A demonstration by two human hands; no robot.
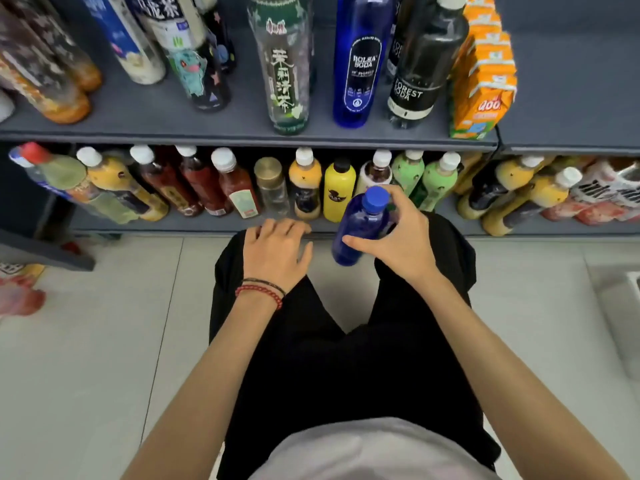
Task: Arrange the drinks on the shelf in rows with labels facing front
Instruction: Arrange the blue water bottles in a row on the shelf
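Right hand (398,237) grip is wrapping the small blue bottle (360,230), holding it tilted just in front of the lower shelf (194,226), near the yellow bottle (339,192); left hand (277,251) is lying open on the knee (228,268), holding nothing. Risk, my judgement: going in tilted it's clipping the packed front row and toppling a neighbour, and no label is showing, so it may be ending up backwards. Upper shelf (173,130) is reading "BOLSA SODA" on the tall blue bottle (360,64), "FOREST SODA" on the black bottle (422,64), "Qoo" on the orange cartons (485,98).
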